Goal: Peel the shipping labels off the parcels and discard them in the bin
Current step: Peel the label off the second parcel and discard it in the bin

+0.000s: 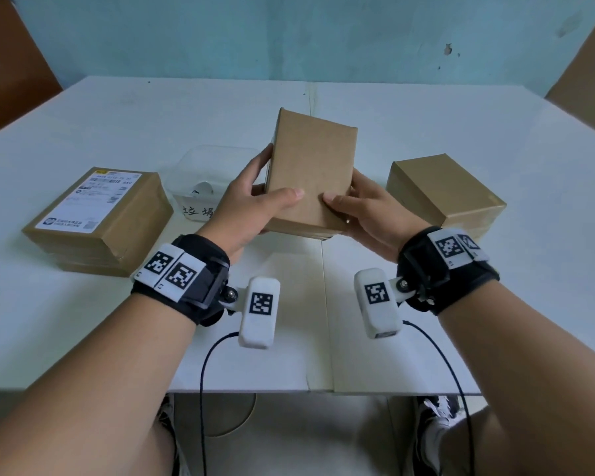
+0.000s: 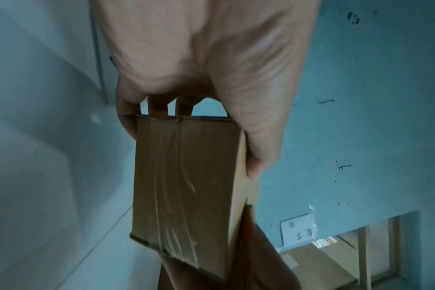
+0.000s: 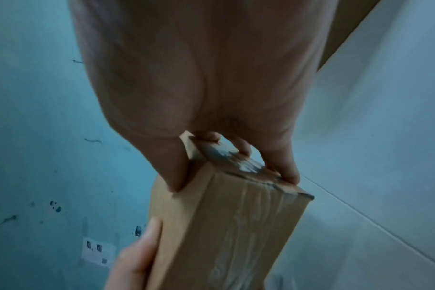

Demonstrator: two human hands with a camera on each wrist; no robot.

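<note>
White surface (image 1: 426,108) is carrying a labelled parcel (image 1: 97,218), a plain box (image 1: 443,187) and the clear bin (image 1: 203,170). Both grips, left hand (image 1: 251,201) and right hand (image 1: 368,211), are curling around the raised parcel (image 1: 310,176); no label is showing on its visible faces. Turning it could be loosening the hold, risking a drop.

Bare forearms, no sleeves. Left hand (image 1: 246,201) and right hand (image 1: 364,209) bare, no gloves. Black wristband (image 1: 200,280) on left wrist, black wristband (image 1: 450,269) on right; each carries white blocks printed with black square-pattern markers. White camera pod (image 1: 259,312) on black bracket with silver screw at left wrist, matching pod (image 1: 377,302) at right. Thin black cable (image 1: 203,389) trails from left pod, another (image 1: 457,372) from right. Dark sneaker with white laces (image 1: 437,407) below table edge.
</note>
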